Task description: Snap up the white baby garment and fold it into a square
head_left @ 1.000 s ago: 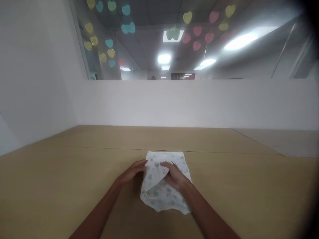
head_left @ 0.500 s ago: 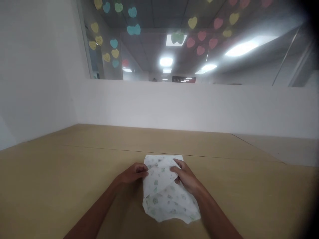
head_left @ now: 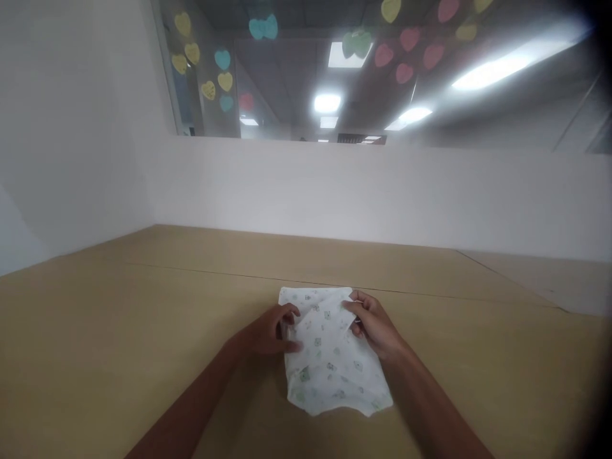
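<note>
My left hand (head_left: 270, 331) and right hand (head_left: 375, 325) are pinching the folded white printed cloth (head_left: 329, 363) on the tan surface (head_left: 143, 331).

One left hand (head_left: 268, 331), one right hand (head_left: 375, 326), one printed white cloth (head_left: 329, 376).

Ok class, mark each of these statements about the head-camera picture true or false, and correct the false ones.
1. A white cloth with small green print lies on the tan tabletop. True.
2. The left hand rests on the tabletop, apart from the cloth. False: it touches the cloth's left side.
3. The right hand touches the cloth's far right corner. True.
4. The yellow, pink and blue paper hearts lie on the tabletop. False: they show high up, above the white wall.
</note>
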Demonstrator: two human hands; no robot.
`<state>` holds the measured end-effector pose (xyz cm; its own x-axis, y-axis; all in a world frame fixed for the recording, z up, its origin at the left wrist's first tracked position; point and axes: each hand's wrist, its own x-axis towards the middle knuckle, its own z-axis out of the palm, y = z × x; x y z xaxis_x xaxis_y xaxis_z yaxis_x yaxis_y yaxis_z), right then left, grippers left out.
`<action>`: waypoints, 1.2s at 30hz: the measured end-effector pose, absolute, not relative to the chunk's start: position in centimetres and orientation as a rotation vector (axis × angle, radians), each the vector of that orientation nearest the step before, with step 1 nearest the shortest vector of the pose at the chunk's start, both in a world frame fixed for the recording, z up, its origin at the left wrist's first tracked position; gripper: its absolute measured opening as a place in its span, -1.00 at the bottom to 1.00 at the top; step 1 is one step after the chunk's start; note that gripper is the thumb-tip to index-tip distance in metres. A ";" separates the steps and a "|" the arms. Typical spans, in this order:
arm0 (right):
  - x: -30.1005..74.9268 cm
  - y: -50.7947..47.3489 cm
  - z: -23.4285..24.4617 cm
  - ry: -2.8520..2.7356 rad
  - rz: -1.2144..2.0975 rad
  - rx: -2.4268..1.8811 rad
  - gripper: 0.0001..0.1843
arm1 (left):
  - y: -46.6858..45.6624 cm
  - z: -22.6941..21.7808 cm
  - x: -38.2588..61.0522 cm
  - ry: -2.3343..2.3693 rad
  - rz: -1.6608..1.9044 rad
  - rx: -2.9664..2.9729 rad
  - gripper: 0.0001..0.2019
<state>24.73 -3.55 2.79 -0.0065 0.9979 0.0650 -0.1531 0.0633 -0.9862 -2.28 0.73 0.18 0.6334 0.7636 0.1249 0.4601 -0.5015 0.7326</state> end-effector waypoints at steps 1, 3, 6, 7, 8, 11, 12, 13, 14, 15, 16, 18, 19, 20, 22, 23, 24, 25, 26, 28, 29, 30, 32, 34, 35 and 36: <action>24.9 -3.5 2.6 -1.133 1.226 -1.048 -0.63 | 0.5 0.1 -2.0 0.954 0.615 2.214 -0.37; 25.3 -3.4 2.2 -1.141 1.191 -1.054 -0.62 | 0.1 0.1 -1.5 0.955 0.659 2.297 -0.42; 25.6 -3.3 1.9 -1.176 1.167 -1.061 -0.62 | -0.6 0.5 -0.6 0.977 0.609 2.405 -0.42; 25.6 -3.3 1.8 -1.180 1.170 -1.068 -0.61 | -0.9 0.6 -0.3 0.992 0.599 2.434 -0.41; 25.6 -3.4 1.8 -1.180 1.172 -1.077 -0.60 | -1.2 0.7 0.0 1.005 0.600 2.462 -0.40; 25.5 -3.5 1.9 -1.188 1.155 -1.103 -0.59 | -2.4 0.6 0.5 0.987 0.653 2.502 -0.44; 25.5 -3.5 1.9 -1.194 1.147 -1.112 -0.60 | -2.9 0.5 0.6 0.954 0.663 2.508 -0.46; 25.5 -3.6 1.9 -1.197 1.138 -1.120 -0.60 | -3.3 0.3 0.7 0.914 0.656 2.513 -0.47; 25.6 -3.6 1.8 -1.199 1.129 -1.129 -0.61 | -3.8 0.1 0.7 0.873 0.637 2.520 -0.46; 25.7 -3.6 1.7 -1.199 1.123 -1.138 -0.62 | -4.3 0.0 0.7 0.840 0.610 2.528 -0.42; 25.7 -3.7 1.6 -1.198 1.117 -1.145 -0.62 | -4.8 -0.1 0.7 0.820 0.580 2.540 -0.38; 25.9 -3.7 1.5 -1.200 1.113 -1.142 -0.62 | -5.6 0.0 0.8 0.836 0.559 2.557 -0.33; 26.0 -3.7 1.5 -1.205 1.116 -1.136 -0.62 | -6.0 0.1 0.9 0.864 0.566 2.563 -0.37; 26.0 -3.8 1.5 -1.210 1.118 -1.130 -0.62 | -6.3 0.1 0.9 0.895 0.581 2.570 -0.45; 26.1 -3.8 1.7 -1.228 1.115 -1.118 -0.61 | -6.8 0.2 1.1 0.962 0.623 2.573 -0.58; 26.1 -3.9 1.8 -1.244 1.113 -1.114 -0.63 | -7.0 0.0 1.1 1.008 0.646 2.560 -0.61; 26.0 -3.9 1.9 -1.266 1.113 -1.110 -0.66 | -7.3 -0.1 1.1 1.064 0.666 2.537 -0.64; 26.0 -3.9 2.0 -1.291 1.112 -1.112 -0.71 | -7.5 -0.4 1.0 1.133 0.689 2.504 -0.66; 26.0 -3.9 2.0 -1.324 1.111 -1.119 -0.74 | -7.7 -0.6 0.8 1.210 0.705 2.466 -0.69; 26.1 -4.0 2.1 -1.401 1.110 -1.143 -0.75 | -8.2 -1.0 0.4 1.378 0.727 2.405 -0.76; 26.1 -4.2 2.1 -1.441 1.108 -1.159 -0.76 | -8.4 -1.2 0.2 1.456 0.727 2.388 -0.80; 26.1 -4.4 2.0 -1.484 1.107 -1.173 -0.77 | -8.6 -1.3 0.0 1.525 0.716 2.379 -0.84; 26.2 -5.0 1.9 -1.568 1.109 -1.189 -0.80 | -8.8 -1.5 -0.1 1.628 0.682 2.368 -0.87; 26.3 -5.6 1.7 -1.656 1.080 -1.193 -0.84 | -8.8 -1.8 0.1 1.676 0.650 2.362 -0.81; 26.3 -5.8 1.6 -1.694 1.050 -1.188 -0.85 | -8.7 -2.1 0.4 1.680 0.644 2.367 -0.75; 26.3 -6.0 1.6 -1.724 1.018 -1.177 -0.87 | -8.5 -2.5 0.6 1.671 0.645 2.380 -0.66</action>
